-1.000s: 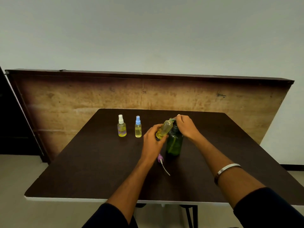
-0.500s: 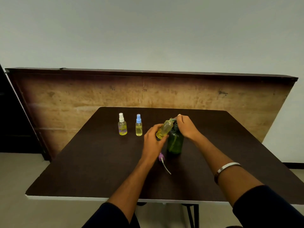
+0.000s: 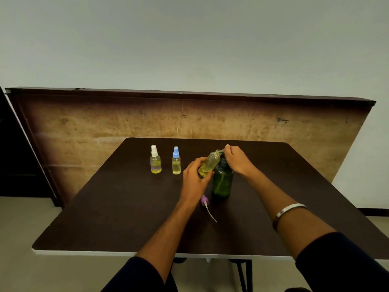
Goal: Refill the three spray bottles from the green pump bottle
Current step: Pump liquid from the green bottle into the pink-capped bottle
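open bottle [image 3: 209, 163]: your left hand [image 3: 194, 178] grips it, tilted, neck up-right at the spout | green pump bottle [image 3: 222, 182]: upright on table [image 3: 105, 218], just right | right hand [image 3: 236, 159]: curled over pump head | keep neck under spout | purple sprayer [image 3: 205, 201] lies near.

two capped bottles [image 3: 165, 160] left of pump bottle [image 3: 222, 181], loose sprayer [image 3: 205, 200] in front

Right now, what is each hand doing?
Left hand: holds the uncapped spray bottle, tilted.
Right hand: presses the green pump bottle top.
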